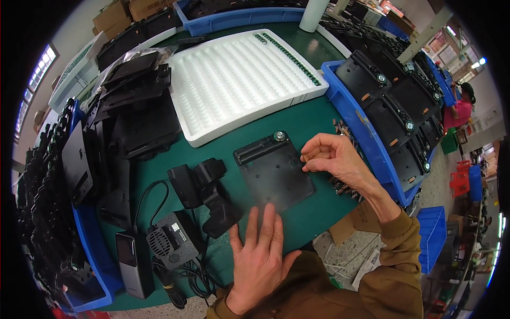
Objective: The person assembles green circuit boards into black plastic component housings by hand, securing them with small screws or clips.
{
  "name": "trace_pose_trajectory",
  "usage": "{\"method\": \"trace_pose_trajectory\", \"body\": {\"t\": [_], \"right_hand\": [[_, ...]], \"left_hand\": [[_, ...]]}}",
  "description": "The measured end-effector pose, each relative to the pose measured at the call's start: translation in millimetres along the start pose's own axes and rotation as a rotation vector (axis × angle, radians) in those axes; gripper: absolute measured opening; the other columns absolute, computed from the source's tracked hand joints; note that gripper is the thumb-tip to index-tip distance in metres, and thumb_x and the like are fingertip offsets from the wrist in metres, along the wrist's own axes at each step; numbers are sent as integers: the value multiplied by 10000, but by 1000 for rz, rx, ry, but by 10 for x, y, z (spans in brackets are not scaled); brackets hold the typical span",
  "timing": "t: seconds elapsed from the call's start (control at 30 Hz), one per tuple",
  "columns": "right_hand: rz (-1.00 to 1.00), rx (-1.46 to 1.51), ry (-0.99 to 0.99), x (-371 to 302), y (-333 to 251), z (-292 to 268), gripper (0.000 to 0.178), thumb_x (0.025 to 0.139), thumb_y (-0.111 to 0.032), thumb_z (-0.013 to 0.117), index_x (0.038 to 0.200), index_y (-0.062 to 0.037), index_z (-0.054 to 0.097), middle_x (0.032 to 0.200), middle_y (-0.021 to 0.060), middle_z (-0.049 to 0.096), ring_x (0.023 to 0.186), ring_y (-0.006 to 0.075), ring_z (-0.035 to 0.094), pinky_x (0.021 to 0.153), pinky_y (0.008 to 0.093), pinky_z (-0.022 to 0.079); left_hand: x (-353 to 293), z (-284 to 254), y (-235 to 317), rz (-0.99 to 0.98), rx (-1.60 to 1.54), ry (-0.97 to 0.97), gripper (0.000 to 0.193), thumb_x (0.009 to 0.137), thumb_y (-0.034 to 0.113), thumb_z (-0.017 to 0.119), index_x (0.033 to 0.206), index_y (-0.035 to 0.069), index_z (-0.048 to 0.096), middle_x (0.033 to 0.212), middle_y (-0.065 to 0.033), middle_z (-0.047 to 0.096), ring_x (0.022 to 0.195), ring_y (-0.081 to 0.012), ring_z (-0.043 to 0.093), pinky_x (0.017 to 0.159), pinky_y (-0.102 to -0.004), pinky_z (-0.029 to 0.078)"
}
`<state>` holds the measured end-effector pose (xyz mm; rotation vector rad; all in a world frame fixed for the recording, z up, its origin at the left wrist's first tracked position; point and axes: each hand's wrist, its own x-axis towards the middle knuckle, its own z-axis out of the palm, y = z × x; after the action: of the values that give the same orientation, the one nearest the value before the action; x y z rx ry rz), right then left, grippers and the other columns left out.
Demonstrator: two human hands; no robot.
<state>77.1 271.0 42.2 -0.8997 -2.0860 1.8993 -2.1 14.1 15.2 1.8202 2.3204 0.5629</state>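
A flat black plastic housing (276,170) lies on the green tabletop before me, with a ribbed bar and a round silvery part along its far edge. My left hand (259,260) rests with fingers stretched out, their tips at the housing's near edge. Beside the housing's right edge, my right hand (336,158) is closed in a pinch on a small copper-coloured part (304,158), mostly hidden by the fingers. Past that hand, similar small copper-coloured parts (341,186) lie in a pile, partly covered by the wrist.
A white foam tray (194,139) with a row of green pieces sits beyond the housing. Blue bins (366,143) of black housings stand at both sides. Black stands (204,191), a boxy device with cables (174,239) and a power bank (133,266) lie left. A person (461,109) is far right.
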Motion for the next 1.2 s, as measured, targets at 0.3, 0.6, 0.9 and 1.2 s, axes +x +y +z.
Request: {"method": "trace_pose_trajectory", "body": {"t": [0.3,0.6,0.9,1.2], "right_hand": [[-95,-275,72,5,-53,89,186,814,39,699,993,-7,681,941,21,635,768,87,609,739,213,517],[-167,-365,81,72,18,126,201,742,-65,769,940,-71,734,1017,32,626,929,154,560,755,286,458],[-177,-484,85,79,69,133,207,733,-108,771,937,-83,748,1010,48,639,916,187,566,768,316,444],[-157,-461,106,66,60,156,204,725,-113,770,926,-83,756,1001,47,645,873,178,575,747,303,439]], "left_hand": [[2,3,-1,-7,-13,-12,820,760,464,741,1350,-59,516,1550,-186,367,1378,-411,391,1081,-642,253],[-1,3,-3,-6,-21,-6,823,757,455,751,1353,-61,514,1544,-182,370,1386,-407,382,1084,-642,245],[2,5,-5,-14,-30,-21,829,754,460,750,1360,-52,510,1546,-178,368,1390,-404,377,1090,-639,237],[-10,8,-1,-12,-24,-9,831,746,459,755,1356,-52,514,1546,-175,371,1391,-403,376,1095,-635,235]]}}
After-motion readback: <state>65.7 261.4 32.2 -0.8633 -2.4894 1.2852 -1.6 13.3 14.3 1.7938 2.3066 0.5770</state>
